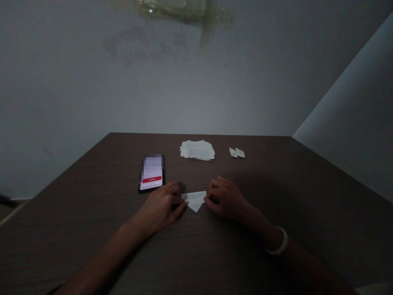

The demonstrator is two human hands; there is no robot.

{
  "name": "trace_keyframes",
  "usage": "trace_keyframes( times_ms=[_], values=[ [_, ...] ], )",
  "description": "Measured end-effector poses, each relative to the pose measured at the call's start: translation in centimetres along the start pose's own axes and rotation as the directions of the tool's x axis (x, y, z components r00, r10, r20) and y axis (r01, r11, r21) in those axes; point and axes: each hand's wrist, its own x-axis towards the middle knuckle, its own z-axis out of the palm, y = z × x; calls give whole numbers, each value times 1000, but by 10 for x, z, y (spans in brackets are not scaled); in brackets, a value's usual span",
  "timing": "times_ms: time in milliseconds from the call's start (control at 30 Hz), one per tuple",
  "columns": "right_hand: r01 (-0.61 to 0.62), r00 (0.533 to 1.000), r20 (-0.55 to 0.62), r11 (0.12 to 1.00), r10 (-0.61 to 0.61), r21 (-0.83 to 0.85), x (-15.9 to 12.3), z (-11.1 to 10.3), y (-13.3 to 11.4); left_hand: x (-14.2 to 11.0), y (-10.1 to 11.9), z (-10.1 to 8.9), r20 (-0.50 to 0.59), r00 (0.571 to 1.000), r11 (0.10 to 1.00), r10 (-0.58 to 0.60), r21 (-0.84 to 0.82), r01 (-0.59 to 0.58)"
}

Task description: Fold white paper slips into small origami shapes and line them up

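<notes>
A small printed slip of paper [195,200], folded so that its near side comes to a point, lies on the dark table between my hands. My left hand [166,205] pinches its left corner between thumb and fingers. At the opposite corner, my right hand [225,198] grips the paper with curled fingers. A pale beaded bracelet [280,242] circles my right wrist. Just beyond my left hand lies a phone [151,172] with its screen lit and a red bar across it.
A loose stack of printed paper slips [198,150] sits farther back on the brown wooden table [123,151]. Two small folded papers [237,153] lie to its right. Behind the table stands a grey wall [196,90] with tape and stains high up.
</notes>
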Motion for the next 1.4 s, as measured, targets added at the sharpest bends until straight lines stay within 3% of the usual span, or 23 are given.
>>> trace_keyframes(
  times_ms=[167, 533, 867, 1100, 1400],
  values=[
    [-25, 1000, -15, 1000, 25, 15, 5, 7, -3, 4, -2, 15, -100, 994, 999, -42, -28, 39],
    [-81, 996, 41, 986, 75, 145, 5, 8, -9, 2, -2, 23, -144, 988, 981, -59, -194, 31],
    [-100, 994, 52, 986, 94, 134, 6, 9, -16, 7, 0, 26, -115, 977, 956, -179, -254, 146],
    [-77, 997, 38, 991, 73, 108, 8, 5, -19, 9, 1, 24, -115, 976, 943, -185, -299, 143],
    [-75, 996, -39, 976, 85, 205, 6, 11, -17, 8, 4, 22, -120, 981, 940, -155, -323, 109]
  ],
)
